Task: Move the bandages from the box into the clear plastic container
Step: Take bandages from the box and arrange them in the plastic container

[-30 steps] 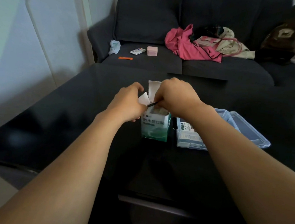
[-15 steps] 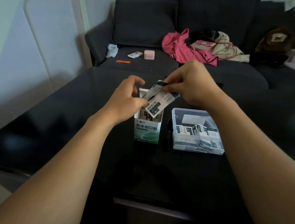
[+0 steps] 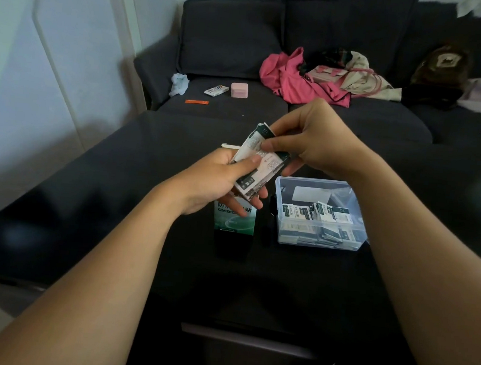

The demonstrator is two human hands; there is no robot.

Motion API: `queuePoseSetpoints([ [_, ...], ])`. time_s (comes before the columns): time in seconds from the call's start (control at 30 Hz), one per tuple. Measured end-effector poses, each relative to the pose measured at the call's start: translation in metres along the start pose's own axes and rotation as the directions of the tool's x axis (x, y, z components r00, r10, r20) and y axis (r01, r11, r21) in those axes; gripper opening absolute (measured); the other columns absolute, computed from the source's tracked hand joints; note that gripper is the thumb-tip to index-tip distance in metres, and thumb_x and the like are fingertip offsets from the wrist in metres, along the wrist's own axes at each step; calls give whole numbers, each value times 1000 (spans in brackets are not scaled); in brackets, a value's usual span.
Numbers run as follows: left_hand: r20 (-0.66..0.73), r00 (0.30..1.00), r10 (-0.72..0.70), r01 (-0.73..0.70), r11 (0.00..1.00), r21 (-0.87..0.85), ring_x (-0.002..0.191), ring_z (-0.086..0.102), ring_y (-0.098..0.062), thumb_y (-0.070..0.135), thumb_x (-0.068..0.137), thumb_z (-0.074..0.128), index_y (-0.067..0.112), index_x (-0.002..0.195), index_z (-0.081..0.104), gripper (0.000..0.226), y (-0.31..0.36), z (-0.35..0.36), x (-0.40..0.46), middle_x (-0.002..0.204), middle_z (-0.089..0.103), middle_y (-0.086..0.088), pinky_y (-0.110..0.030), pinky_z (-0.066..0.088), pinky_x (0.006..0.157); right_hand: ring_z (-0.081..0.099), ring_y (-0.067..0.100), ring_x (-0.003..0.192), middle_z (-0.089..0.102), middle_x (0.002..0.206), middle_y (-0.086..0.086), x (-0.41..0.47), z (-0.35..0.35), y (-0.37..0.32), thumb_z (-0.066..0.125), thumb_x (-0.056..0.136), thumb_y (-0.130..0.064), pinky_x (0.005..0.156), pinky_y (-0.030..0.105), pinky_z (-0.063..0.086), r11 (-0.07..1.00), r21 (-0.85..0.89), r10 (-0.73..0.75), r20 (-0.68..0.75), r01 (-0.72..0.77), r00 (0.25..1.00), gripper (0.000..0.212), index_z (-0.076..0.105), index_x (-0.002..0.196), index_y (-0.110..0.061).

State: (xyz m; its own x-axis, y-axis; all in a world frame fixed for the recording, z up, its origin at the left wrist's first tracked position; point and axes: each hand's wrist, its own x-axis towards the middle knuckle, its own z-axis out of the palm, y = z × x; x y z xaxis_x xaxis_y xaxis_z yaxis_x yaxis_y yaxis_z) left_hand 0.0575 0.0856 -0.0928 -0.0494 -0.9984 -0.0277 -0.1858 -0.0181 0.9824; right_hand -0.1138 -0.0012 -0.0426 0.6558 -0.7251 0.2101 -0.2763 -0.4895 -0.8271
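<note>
The small stack of white and dark green paper-wrapped bandages is up in the air, over the box and just to the left of the container. It has not gone in yet. The wrappers are flat and thin, with small print on them, and they fan out a little at the top, so I think one could slip loose.

The left hand holds the stack from below, with its thumb pressed on the front. The right hand pinches the top of the stack between thumb and fingers.

The clear plastic container sits on the table with its top open. Many of the same wrapped bandages already lie inside it, so I think a good part of the job is done. This stack is the next to go in.

The white and green cardboard box stands upright just left of the container, partly hidden by the left hand. I cannot tell if any bandages are left inside it.

Both rest on a shiny black table. Behind it is a dark grey sofa with a heap of pink clothes on it.
</note>
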Motion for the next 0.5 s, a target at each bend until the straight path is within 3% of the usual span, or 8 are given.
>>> queuePoseSetpoints([
  [0.2,50,994,-95,102,978,-184,72,74,-25,36,108,39,10,115,60,34,3,5,-3,85,76,-15,-25,55,45,77,26,78,75,90,21,-1,3,6,74,82,2,57,24,61,987,153,60,-13,-57,998,37,66,118,-4],
  [0.37,70,988,-137,149,963,-225,77,75,-29,36,109,38,8,118,60,36,5,4,-3,91,76,-19,-27,57,48,76,31,85,74,96,26,-6,-2,10,74,79,8,62,24,61,966,239,85,59,-97,995,44,65,121,-3],
  [0.5,115,979,-165,190,949,-252,92,75,-34,37,109,36,7,126,60,43,5,3,-3,104,76,-22,-30,61,56,75,35,88,73,95,27,-9,-8,12,75,77,10,64,27,62,960,268,75,55,-87,996,45,65,119,-4],
])
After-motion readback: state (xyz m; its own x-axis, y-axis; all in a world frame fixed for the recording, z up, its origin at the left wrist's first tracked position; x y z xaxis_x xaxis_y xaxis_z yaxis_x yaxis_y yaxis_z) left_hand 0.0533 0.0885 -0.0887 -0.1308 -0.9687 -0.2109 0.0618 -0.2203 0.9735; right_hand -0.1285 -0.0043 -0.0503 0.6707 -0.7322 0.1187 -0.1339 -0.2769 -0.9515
